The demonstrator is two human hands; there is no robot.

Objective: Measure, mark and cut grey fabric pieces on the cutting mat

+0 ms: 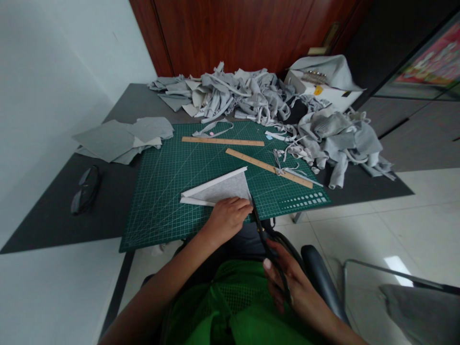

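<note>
A grey piece of fabric [219, 188] with pale folded edges lies on the green cutting mat [158, 211], close to its front edge. My left hand [230, 215] rests on the right end of this piece, pressing it down with the fingers together. In my right hand [287, 273] is a pair of black scissors [262, 232], my fingers in its handles. The blades point away from me and meet the fabric's right edge beside my left fingertips. Whether they are cutting into it I cannot tell.
Two wooden rulers [223, 141] lie on the mat, a thin pen-like stick across the nearer one. Heaps of grey fabric scraps [251, 93] line the back and right. Flat fabric pieces [108, 139] and glasses [85, 189] are at left. A white box [334, 96] stands at back right.
</note>
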